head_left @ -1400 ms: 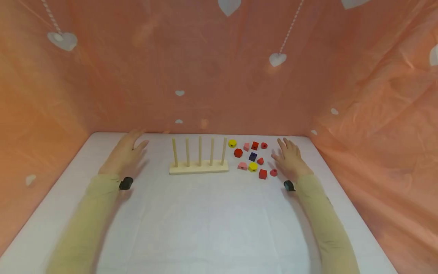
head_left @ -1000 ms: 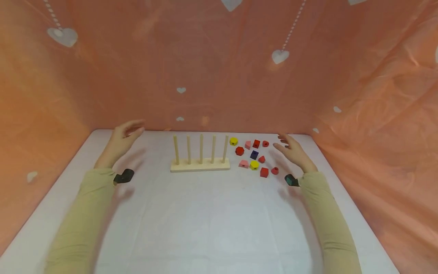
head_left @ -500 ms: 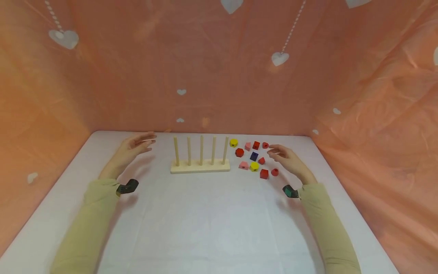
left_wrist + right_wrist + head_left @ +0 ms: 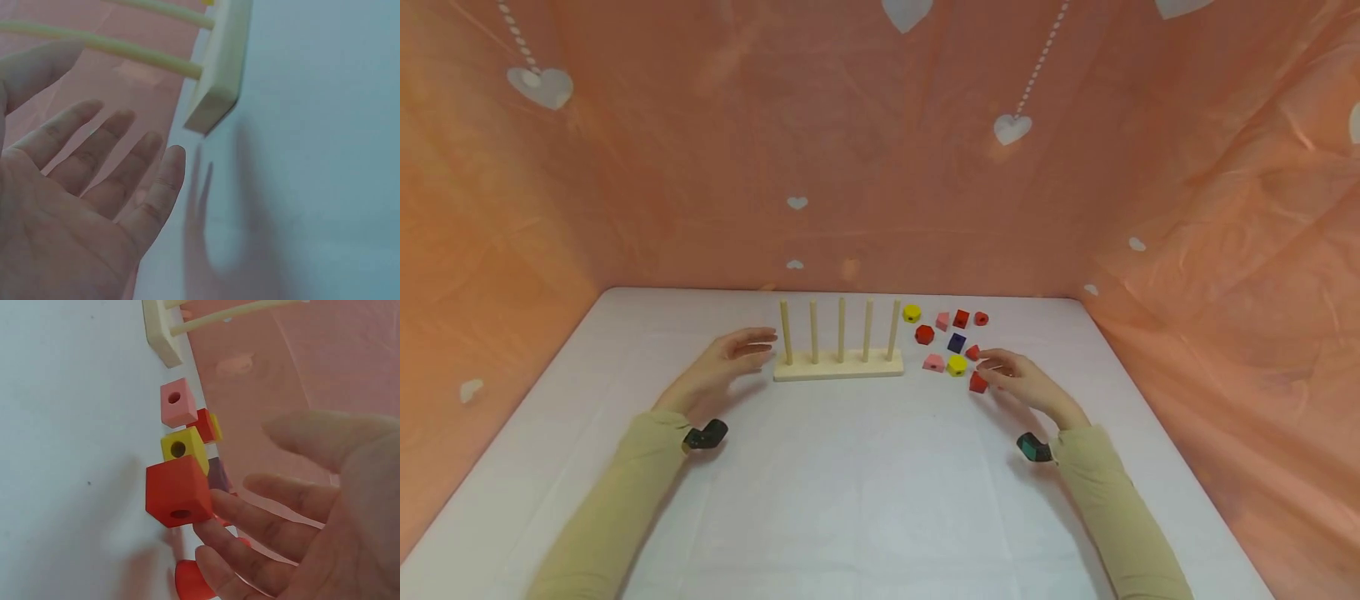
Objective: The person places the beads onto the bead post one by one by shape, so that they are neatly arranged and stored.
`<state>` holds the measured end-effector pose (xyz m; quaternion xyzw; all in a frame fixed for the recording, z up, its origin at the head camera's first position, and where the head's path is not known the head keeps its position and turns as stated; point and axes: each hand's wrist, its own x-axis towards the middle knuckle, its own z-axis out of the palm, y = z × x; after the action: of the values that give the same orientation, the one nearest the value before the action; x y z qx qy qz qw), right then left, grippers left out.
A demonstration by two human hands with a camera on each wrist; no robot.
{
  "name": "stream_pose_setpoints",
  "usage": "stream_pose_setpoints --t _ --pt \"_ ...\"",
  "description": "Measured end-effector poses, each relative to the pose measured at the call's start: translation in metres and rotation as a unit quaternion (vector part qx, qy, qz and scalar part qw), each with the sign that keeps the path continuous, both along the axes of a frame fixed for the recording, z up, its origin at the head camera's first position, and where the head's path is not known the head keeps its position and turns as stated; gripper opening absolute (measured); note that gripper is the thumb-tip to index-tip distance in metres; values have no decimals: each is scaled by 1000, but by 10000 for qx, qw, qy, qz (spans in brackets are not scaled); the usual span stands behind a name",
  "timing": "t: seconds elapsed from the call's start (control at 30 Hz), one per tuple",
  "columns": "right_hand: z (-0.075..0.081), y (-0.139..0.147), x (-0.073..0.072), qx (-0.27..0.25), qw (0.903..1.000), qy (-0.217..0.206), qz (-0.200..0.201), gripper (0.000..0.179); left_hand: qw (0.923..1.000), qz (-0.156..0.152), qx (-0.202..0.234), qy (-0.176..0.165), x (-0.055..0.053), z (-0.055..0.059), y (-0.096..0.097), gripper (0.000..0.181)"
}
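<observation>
My left hand [image 4: 722,367] is at the left end of a wooden peg stand [image 4: 838,364], fingers spread and nothing in them; in the left wrist view the fingertips [image 4: 172,159] are just short of the stand's base [image 4: 219,69]. Over the near right side of the bead group my right hand [image 4: 1018,379] has its fingers apart and slightly bent. A red cube bead [image 4: 180,490] with a hole sits right at its fingertips in the right wrist view. Beyond it are a yellow bead [image 4: 179,449] and a pink bead [image 4: 178,403]. A rounded red bead [image 4: 192,581] is partly behind the fingers.
Several more beads lie right of the stand, among them a dark blue cube [image 4: 957,342], a red faceted bead [image 4: 924,334] and a yellow one [image 4: 912,313]. The white tabletop [image 4: 850,483] ends at an orange cloth backdrop [image 4: 865,167] with hearts.
My left hand has moved right and nearer to the peg stand. My right hand has come left and toward me, over the nearest red beads. The stand and beads stay where they were.
</observation>
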<state>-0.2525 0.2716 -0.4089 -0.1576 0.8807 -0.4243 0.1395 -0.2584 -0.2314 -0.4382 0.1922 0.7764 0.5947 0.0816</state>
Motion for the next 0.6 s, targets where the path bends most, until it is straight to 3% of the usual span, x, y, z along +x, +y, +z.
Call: stream_pose_setpoints --t 0.2,0.33,0.6 --pt "-6 -3 1 152 9997 216 1 48 9998 -32 -104 -150 1 -6 8 61" --pt "-10 -6 0 542 9976 401 -170 46 9998 -47 -85 -185 -1 -11 11 67" --pt "-17 -10 -5 1183 9887 881 -263 38 9979 51 -592 238 -9 -16 13 66"
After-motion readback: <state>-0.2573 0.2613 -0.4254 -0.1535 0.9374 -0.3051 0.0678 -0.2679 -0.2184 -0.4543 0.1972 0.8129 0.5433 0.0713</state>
